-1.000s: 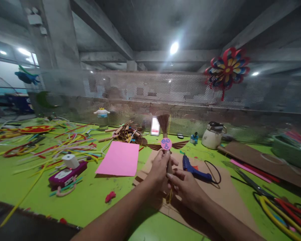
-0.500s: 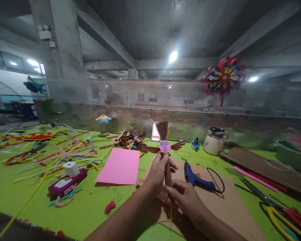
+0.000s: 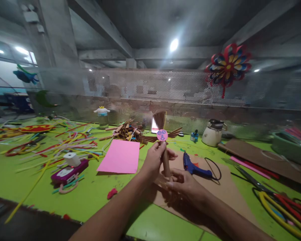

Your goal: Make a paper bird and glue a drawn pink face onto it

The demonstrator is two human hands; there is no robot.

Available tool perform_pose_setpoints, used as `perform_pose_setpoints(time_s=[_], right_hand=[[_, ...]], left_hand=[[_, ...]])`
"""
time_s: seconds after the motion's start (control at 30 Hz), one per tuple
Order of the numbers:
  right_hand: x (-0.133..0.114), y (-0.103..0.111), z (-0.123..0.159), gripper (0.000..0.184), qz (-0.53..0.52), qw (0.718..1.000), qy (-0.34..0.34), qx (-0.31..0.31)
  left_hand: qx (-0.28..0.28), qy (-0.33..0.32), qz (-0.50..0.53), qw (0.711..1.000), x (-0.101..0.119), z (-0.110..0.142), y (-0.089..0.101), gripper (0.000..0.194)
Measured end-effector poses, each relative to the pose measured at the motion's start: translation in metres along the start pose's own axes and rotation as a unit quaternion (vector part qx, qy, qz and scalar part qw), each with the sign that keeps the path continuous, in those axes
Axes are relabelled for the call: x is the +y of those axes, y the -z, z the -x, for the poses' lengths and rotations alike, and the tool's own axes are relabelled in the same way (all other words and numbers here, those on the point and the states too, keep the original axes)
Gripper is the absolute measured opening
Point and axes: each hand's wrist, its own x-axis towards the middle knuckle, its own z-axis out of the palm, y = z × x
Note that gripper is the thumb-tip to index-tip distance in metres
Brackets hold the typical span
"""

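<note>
A brown paper bird craft (image 3: 162,135) with a pink round face, fanned brown tail and two spread wings stands upright above the table. My left hand (image 3: 154,160) is closed round the upper part of its brown tube body. My right hand (image 3: 183,182) grips the lower end of the tube, fingers pinched at its base. Both hands are over a sheet of brown cardboard (image 3: 223,190) on the green table (image 3: 90,197).
A blue glue gun (image 3: 194,167) with black cord lies just right of my hands. A pink paper sheet (image 3: 119,156) lies to the left, with a purple device (image 3: 67,171) and scattered coloured strips (image 3: 52,147) beyond. Scissors (image 3: 251,180), a white pot (image 3: 212,135) and a mesh screen (image 3: 190,97) lie right and behind.
The bird craft has tilted slightly left and risen a little. My right hand has slid down to the base of the tube. The view shifted slightly.
</note>
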Motion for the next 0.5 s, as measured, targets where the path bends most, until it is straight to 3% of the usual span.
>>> perform_pose_setpoints(time_s=[0.07,0.23,0.5], right_hand=[[-0.001,0.0,0.001,0.032,0.028,1.0,-0.004,0.007],[0.0,-0.003,0.001,0.048,0.094,0.994,-0.032,0.033],[0.012,-0.011,-0.001,0.05,0.052,0.997,-0.058,-0.025]], left_hand=[[0.011,0.0,0.006,1.0,0.001,-0.001,0.001,0.025],[0.057,-0.001,0.0,0.998,-0.001,-0.004,0.004,0.022],[0.082,-0.015,-0.01,0.996,-0.006,-0.004,0.002,0.039]])
